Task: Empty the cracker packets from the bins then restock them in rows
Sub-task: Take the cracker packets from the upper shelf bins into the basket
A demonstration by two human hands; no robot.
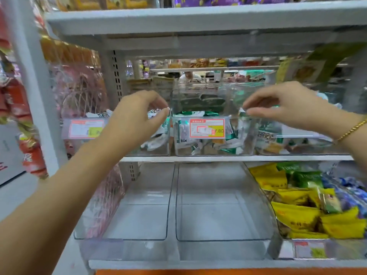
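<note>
two hands [139,114] [288,104] pinch the middle bin [208,153] of three stocked.

Cracker packets [195,145] white-green; middle bin [178,151] clear; price label [207,128] red-bordered, yellow patch; lower packets [296,214] yellow; bracelet [352,128] gold.

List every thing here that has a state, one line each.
Middle cracker bin: part full, packets jumbled, on shelf.
Left cracker bin: part full, jumbled.
Right cracker bin: part full, jumbled.
Lower left bin: empty.
Lower middle bin: empty.
Lower right bin: heaped with yellow and green packets.
Left hand: pinches the middle cracker bin's left rim.
Right hand: pinches its right rim.
</note>
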